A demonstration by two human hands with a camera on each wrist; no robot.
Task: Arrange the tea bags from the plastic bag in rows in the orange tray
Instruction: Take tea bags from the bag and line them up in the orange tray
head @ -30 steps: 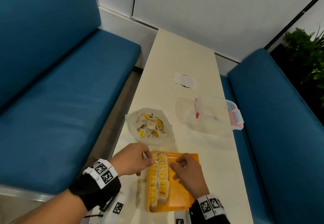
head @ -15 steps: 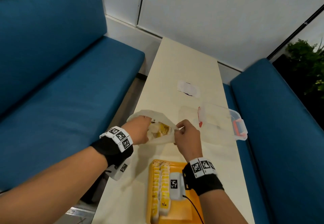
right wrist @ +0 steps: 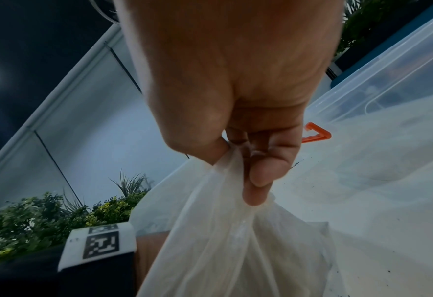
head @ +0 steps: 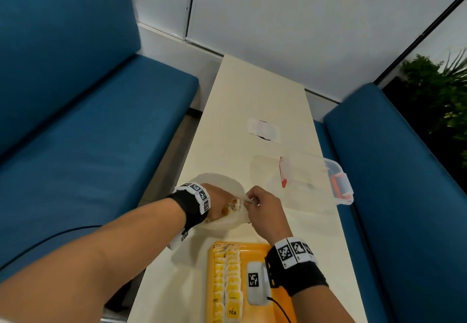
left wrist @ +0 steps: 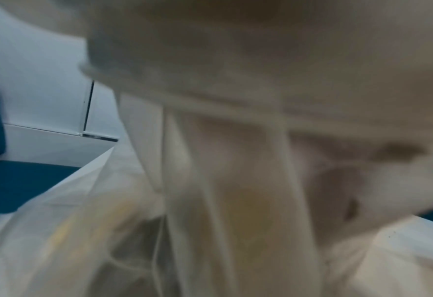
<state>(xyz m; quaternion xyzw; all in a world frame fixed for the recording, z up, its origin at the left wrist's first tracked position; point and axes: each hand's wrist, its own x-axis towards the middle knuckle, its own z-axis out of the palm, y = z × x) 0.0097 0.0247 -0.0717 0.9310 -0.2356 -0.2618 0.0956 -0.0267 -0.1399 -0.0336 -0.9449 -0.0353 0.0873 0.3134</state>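
The word "TEA" is showing in dark letters on a yellow tea bag (head: 232,310) lying at the near end of the orange tray (head: 255,246). Nothing else is reading as words; the wristbands (head: 294,250) are carrying only black-and-white square code markers.

Orange tray (head: 255,248), yellow-and-white tea bags (head: 232,284), translucent whitish plastic bag (head: 227,183), perhaps yellow inside.

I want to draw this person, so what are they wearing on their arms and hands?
Both forearms are bare, with no sleeves. The left hand and right hand wear no gloves. Each wrist has a black fabric wristband topped with a ring of white square tags printed with black checker patterns. A white camera box with a thin black cable hangs from the right band.
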